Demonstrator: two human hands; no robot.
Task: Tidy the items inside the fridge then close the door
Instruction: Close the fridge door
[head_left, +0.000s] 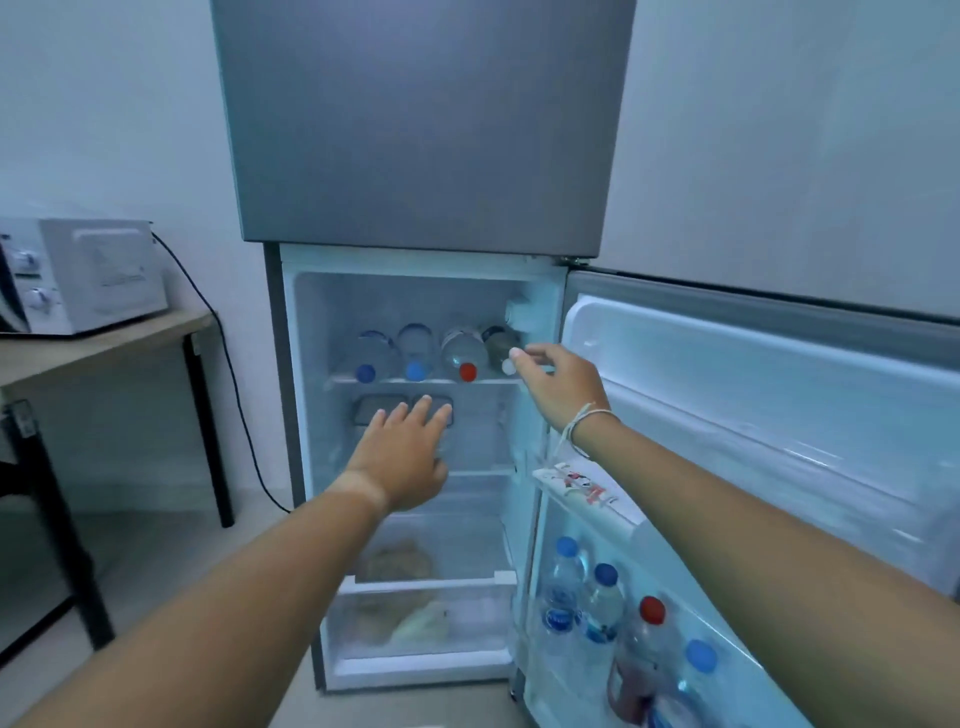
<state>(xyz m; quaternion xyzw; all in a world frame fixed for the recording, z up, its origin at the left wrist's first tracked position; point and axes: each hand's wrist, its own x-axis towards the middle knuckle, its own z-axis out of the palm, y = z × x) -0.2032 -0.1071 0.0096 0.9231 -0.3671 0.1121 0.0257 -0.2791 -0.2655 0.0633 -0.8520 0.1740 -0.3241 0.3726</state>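
The grey fridge (415, 130) has its lower door (727, 389) swung open to the right. On the top shelf (415, 381) several bottles lie side by side with caps facing me: two blue-capped (415, 370), one red-capped (467, 371), and a dark white-capped bottle (500, 340) at the right. My right hand (561, 384) pinches the neck end of the white-capped bottle. My left hand (400, 457) hovers open, fingers spread, in front of two lidded containers (374, 408) on the shelf below, partly hiding them.
The door rack holds several upright bottles (602, 603) and a flat printed carton (576, 483) above them. Bagged food sits on the bottom shelf (400, 558) and in the crisper drawer (415, 618). A microwave (88, 275) stands on a table (104, 348) at the left.
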